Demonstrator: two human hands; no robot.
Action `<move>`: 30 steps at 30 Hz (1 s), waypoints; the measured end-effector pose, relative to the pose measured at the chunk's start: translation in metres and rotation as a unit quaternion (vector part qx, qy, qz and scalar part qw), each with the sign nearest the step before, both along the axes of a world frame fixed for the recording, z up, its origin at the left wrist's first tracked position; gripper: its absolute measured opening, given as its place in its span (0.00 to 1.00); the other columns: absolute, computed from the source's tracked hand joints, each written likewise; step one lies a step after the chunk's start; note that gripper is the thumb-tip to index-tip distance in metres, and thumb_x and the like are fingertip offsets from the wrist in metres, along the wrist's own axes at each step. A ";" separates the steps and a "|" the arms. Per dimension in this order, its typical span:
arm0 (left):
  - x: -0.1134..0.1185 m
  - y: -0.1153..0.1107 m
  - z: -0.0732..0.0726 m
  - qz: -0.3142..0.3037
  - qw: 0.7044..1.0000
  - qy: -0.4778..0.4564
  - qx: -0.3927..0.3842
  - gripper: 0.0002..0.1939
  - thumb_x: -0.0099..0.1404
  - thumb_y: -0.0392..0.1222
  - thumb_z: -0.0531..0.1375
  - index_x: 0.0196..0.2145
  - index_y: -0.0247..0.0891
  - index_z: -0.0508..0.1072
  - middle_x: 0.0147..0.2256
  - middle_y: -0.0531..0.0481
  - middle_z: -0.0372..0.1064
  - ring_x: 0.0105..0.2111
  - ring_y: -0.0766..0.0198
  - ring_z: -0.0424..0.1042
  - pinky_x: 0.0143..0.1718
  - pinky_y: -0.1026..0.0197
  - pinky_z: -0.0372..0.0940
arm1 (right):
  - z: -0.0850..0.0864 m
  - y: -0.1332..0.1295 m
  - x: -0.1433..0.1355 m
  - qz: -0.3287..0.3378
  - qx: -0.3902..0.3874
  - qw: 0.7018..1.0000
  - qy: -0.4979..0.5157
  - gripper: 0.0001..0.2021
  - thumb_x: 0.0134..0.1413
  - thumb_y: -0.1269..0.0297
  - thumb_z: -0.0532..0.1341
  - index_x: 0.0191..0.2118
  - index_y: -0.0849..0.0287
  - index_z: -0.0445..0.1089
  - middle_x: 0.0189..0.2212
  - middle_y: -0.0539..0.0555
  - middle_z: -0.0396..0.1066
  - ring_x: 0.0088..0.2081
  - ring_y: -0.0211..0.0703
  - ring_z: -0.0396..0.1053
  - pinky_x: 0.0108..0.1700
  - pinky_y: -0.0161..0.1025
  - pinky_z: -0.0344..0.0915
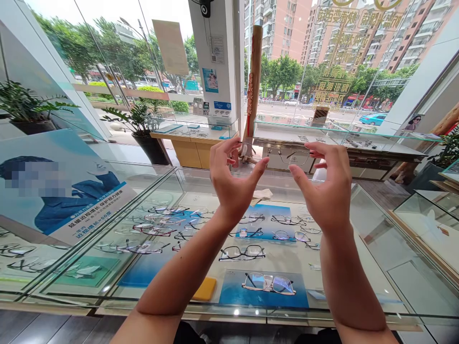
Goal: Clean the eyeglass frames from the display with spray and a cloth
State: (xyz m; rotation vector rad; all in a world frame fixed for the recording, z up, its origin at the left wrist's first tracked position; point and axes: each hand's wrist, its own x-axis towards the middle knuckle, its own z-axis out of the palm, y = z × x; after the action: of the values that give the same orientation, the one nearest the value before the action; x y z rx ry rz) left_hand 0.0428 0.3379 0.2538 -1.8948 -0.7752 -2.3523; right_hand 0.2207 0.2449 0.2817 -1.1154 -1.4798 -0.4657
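Note:
I hold a pair of thin-rimmed eyeglasses [294,164] up in front of me, above the glass counter. My left hand [231,184] has its fingertips at the left end of the frame, its thumb apart from them below the lens. At the other end, the fingertips of my right hand [328,188] grip the frame, the thumb pointing up under the right lens. The clear lenses and fine rims partly blend into the background. Several other eyeglasses lie below in the counter, among them a dark-rimmed pair [242,253] and a light-rimmed pair [268,283].
The glass showcase [267,313] spans the space beneath my forearms. A poster board [71,224] stands at left, and a yellow object [205,289] lies near the front edge. Further back are potted plants [152,145], more display counters [195,136] and a wooden post [255,81] by the windows.

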 end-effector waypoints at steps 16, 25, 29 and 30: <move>-0.002 -0.002 0.001 0.051 0.999 0.018 0.008 0.32 0.64 0.55 0.74 0.60 0.42 0.71 0.53 0.42 0.72 0.51 0.51 0.74 0.46 0.50 0.72 | -0.005 0.009 0.001 -0.001 -0.030 0.999 0.016 0.19 0.64 0.55 0.69 0.57 0.52 0.71 0.52 0.57 0.76 0.49 0.53 0.75 0.50 0.54 0.74; -0.002 0.001 0.000 0.052 0.998 0.023 -0.006 0.35 0.62 0.60 0.75 0.59 0.43 0.71 0.53 0.42 0.72 0.51 0.51 0.75 0.46 0.50 0.72 | -0.003 0.006 -0.001 -0.005 -0.013 1.000 0.006 0.17 0.65 0.57 0.68 0.57 0.52 0.71 0.52 0.57 0.75 0.50 0.53 0.74 0.51 0.54 0.73; 0.000 0.004 0.000 0.055 0.998 0.003 0.023 0.33 0.63 0.60 0.74 0.58 0.43 0.71 0.52 0.43 0.73 0.50 0.51 0.75 0.44 0.50 0.73 | -0.002 0.005 -0.005 0.009 0.007 1.000 0.013 0.17 0.65 0.56 0.68 0.57 0.50 0.71 0.52 0.56 0.74 0.50 0.53 0.73 0.52 0.54 0.73; -0.001 0.005 0.000 0.060 0.998 -0.005 0.034 0.33 0.63 0.60 0.74 0.58 0.44 0.71 0.52 0.42 0.73 0.51 0.51 0.75 0.44 0.50 0.73 | -0.002 0.005 -0.006 0.016 0.007 1.000 0.019 0.18 0.65 0.55 0.68 0.57 0.49 0.71 0.53 0.57 0.74 0.51 0.54 0.74 0.51 0.54 0.74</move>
State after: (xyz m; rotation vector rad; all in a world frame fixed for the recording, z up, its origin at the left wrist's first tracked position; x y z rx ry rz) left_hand 0.0423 0.3432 0.2535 -1.7588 -0.7766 -2.2885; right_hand 0.2144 0.2500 0.2799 -1.0812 -1.4570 -0.4295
